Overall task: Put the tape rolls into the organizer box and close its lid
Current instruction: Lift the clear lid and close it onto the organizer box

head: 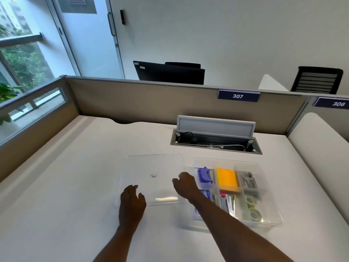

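Tape rolls [252,207] lying in organizer box [272,220], near-right compartment. Lid [156,167] lying flat alongside. Left hand [131,202], right hand [186,186] flanking lid edges, fingers spread, gripping nothing; likely readying lift.

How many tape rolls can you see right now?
2. Both lie in the organizer box, in its near-right compartment: one tape roll farther back, the other tape roll nearer. Others may be hidden.
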A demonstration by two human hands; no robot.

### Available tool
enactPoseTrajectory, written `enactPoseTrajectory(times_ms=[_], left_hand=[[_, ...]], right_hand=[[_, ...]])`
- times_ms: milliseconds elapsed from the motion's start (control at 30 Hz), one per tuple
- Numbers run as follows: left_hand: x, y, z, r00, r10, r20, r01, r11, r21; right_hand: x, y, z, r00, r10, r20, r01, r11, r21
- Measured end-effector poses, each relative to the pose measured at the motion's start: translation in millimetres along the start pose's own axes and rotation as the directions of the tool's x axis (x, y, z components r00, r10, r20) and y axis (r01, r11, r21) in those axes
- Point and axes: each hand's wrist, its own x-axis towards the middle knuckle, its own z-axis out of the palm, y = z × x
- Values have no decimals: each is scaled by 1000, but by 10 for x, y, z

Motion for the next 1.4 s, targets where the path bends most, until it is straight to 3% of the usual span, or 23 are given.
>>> enactPoseTrajectory(times_ms=[167, 300, 567, 700, 800, 867, 1000, 1100, 1167, 1333, 1400], left_hand=[[255, -181, -119, 984, -143, 107, 143, 990, 12], [422, -277, -163, 974, -176, 140, 163, 982, 96], [578, -313, -139, 970, -208, 125, 187, 969, 164], [658, -192, -150, 938, -348, 0, 347, 937, 38], [762, -88, -195, 912, -404, -67, 401, 914, -61], [848, -44, -255, 899, -429, -93, 417, 901, -121], [1010, 63, -387, 902, -392, -183, 344, 906, -247], [1107, 228, -447, 895, -363, -259, 232, 875, -425], [1146, 342, -461, 894, -368, -254, 189, 825, -532], [1167, 604, -415, 925, -354, -141, 163, 702, -693], [1159, 748, -331, 936, -348, -53, 174, 589, -789]], right_hand=[[109, -102, 162, 968, 224, 114, -245, 941, 235], [152, -72, 210, 943, 312, 112, -331, 908, 257], [289, -101, 328, 937, 347, 48, -348, 906, 242], [383, -260, 372, 933, 357, -45, -340, 916, 215], [470, -441, 329, 947, 282, -151, -271, 958, 91], [544, -515, 235, 932, 277, -232, -243, 956, 166], [643, -526, -54, 927, 317, -199, -152, 805, 573], [684, -462, -275, 899, 387, -206, -105, 646, 756], [698, -389, -415, 892, 412, -187, -90, 566, 820], [732, -114, -867, 881, 417, -224, -44, 542, 839], [744, 24, -1071, 908, 391, -151, -32, 424, 905]])
